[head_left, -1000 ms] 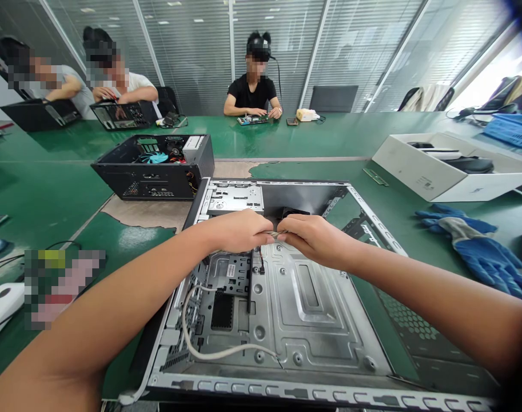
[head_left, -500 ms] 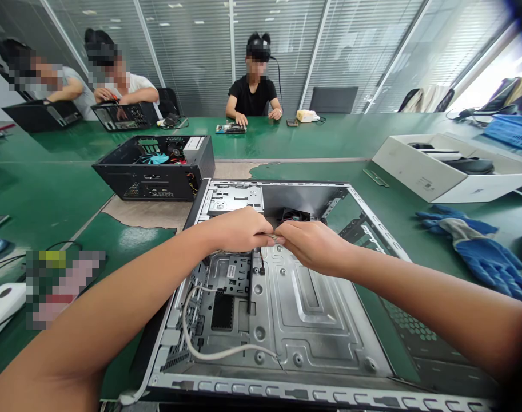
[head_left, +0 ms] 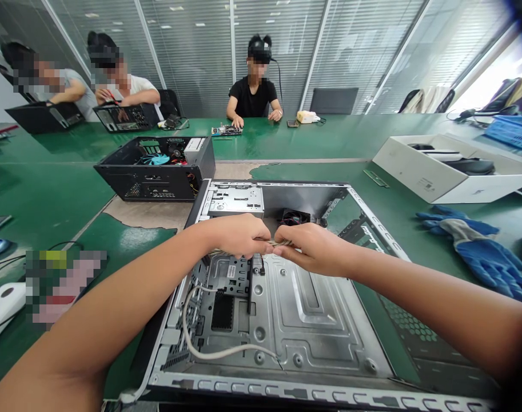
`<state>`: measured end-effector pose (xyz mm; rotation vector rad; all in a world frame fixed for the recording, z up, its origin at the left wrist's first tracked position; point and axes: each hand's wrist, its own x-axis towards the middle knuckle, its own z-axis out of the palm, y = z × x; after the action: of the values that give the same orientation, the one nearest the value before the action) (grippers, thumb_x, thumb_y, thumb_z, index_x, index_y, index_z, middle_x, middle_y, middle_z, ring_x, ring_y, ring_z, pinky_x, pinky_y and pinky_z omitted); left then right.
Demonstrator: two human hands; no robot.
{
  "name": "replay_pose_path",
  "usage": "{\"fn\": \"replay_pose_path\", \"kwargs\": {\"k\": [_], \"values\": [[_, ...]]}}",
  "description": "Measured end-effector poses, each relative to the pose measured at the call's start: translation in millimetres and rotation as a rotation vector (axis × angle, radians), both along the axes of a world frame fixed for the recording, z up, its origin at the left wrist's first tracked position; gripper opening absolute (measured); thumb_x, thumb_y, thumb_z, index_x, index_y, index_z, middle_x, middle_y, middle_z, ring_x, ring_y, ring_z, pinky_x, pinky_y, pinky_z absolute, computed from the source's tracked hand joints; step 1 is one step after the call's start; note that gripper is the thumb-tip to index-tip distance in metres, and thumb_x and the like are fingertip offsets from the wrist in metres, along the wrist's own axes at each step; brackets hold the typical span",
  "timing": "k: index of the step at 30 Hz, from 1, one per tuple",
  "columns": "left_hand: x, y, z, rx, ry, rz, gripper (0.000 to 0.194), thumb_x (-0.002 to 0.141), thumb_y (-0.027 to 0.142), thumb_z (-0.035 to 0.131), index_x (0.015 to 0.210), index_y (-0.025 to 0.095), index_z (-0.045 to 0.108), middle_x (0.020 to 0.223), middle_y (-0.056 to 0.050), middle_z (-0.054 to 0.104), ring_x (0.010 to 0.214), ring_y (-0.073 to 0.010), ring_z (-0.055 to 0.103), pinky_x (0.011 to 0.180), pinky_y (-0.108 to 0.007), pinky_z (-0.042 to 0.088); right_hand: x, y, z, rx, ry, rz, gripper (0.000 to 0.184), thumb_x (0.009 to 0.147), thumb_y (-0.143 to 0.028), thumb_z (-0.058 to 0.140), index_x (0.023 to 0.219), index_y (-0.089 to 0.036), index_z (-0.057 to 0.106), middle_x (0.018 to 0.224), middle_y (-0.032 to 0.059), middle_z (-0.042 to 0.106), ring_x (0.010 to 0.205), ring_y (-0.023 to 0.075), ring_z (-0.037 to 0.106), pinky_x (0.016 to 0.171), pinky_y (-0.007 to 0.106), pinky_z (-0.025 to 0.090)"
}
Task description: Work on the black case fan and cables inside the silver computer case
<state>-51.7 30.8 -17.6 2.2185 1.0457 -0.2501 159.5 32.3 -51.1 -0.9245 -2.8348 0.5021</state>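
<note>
An opened computer case (head_left: 316, 326) lies on its side in front of me, its metal inside facing up. Above its middle, my left hand (head_left: 243, 236) and my right hand (head_left: 310, 247) meet, fingers closed round a thin twisted cable (head_left: 281, 244). The cable runs on to the left behind my left hand, and its far end is hidden. A separate whitish cable (head_left: 213, 356) loops along the left part of the case floor. Beyond my hands, a black fan (head_left: 295, 217) sits near the back wall, beside the silver drive bay (head_left: 235, 200).
A second black case (head_left: 153, 180) with a blue fan stands at the back left. To the right are a white box (head_left: 436, 177) and blue gloves (head_left: 475, 246). Several people sit across the green table (head_left: 299, 140), one touching a circuit board (head_left: 226, 130).
My hands have lowered slightly, and more of the twisted cable shows between them. Across the table, a person's hand and the circuit board have shifted a little left.
</note>
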Motion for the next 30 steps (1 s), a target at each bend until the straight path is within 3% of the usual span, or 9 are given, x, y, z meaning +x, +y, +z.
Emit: {"fn": "replay_pose_path", "kwargs": {"k": [3, 7, 15, 21, 25, 30], "values": [[-1.4, 0.6, -0.3, -0.150, 0.040, 0.004, 0.026, 0.094, 0.039, 0.044, 0.084, 0.018, 0.057, 0.071, 0.000, 0.067, 0.057, -0.0132, 0.062, 0.064, -0.028, 0.042, 2.4, -0.6, -1.4, 0.051, -0.040, 0.039, 0.021, 0.097, -0.038, 0.046, 0.089, -0.020, 0.053, 0.072, 0.0012, 0.056, 0.061, 0.0146, 0.046, 0.056, 0.026, 0.025], [-2.6, 0.9, -2.0, -0.162, 0.045, -0.012, 0.025, 0.094, 0.037, 0.044, 0.083, 0.019, 0.056, 0.067, 0.001, 0.066, 0.058, -0.0136, 0.062, 0.064, -0.028, 0.044, 2.7, 2.2, -4.0, 0.025, 0.014, 0.092, 0.037, 0.102, -0.042, 0.034, 0.073, -0.021, 0.044, 0.070, 0.0007, 0.050, 0.061, 0.0133, 0.040, 0.057, 0.028, 0.026], [-0.5, 0.6, -1.0, 0.216, 0.106, -0.146, 0.030, 0.095, 0.035, 0.047, 0.072, 0.019, 0.054, 0.062, -0.001, 0.062, 0.059, -0.0137, 0.053, 0.057, -0.028, 0.032, -3.0, 3.7, -2.2, -0.279, 0.152, -0.012, 0.043, 0.099, -0.050, 0.033, 0.066, -0.022, 0.034, 0.060, -0.0050, 0.032, 0.057, 0.0109, 0.029, 0.056, 0.027, 0.026], [-1.8, 0.2, -5.0, 0.366, 0.148, -0.179, 0.032, 0.096, 0.039, 0.047, 0.078, 0.018, 0.062, 0.068, -0.004, 0.061, 0.060, -0.0153, 0.048, 0.056, -0.029, 0.029, -5.8, 2.7, 1.5, -0.480, 0.201, -0.079, 0.040, 0.096, -0.048, 0.035, 0.067, -0.021, 0.044, 0.062, -0.0038, 0.038, 0.059, 0.0121, 0.037, 0.058, 0.027, 0.031], [-0.8, -0.2, -4.4, 0.341, 0.147, -0.166, 0.032, 0.096, 0.038, 0.045, 0.079, 0.017, 0.064, 0.069, -0.004, 0.061, 0.059, -0.0151, 0.048, 0.057, -0.030, 0.029, -5.0, 2.1, -0.5, -0.319, 0.143, -0.080, 0.033, 0.096, -0.042, 0.037, 0.072, -0.021, 0.046, 0.062, -0.0038, 0.040, 0.057, 0.0122, 0.037, 0.057, 0.027, 0.029], [0.3, 0.2, -4.8, 0.232, 0.085, -0.204, 0.029, 0.096, 0.036, 0.043, 0.092, 0.019, 0.066, 0.076, -0.003, 0.064, 0.065, -0.0149, 0.052, 0.063, -0.028, 0.036, 0.4, 1.2, -4.5, -0.116, 0.073, 0.034, 0.016, 0.095, -0.034, 0.049, 0.097, -0.019, 0.055, 0.067, -0.0019, 0.054, 0.058, 0.0134, 0.045, 0.058, 0.027, 0.030]]}}
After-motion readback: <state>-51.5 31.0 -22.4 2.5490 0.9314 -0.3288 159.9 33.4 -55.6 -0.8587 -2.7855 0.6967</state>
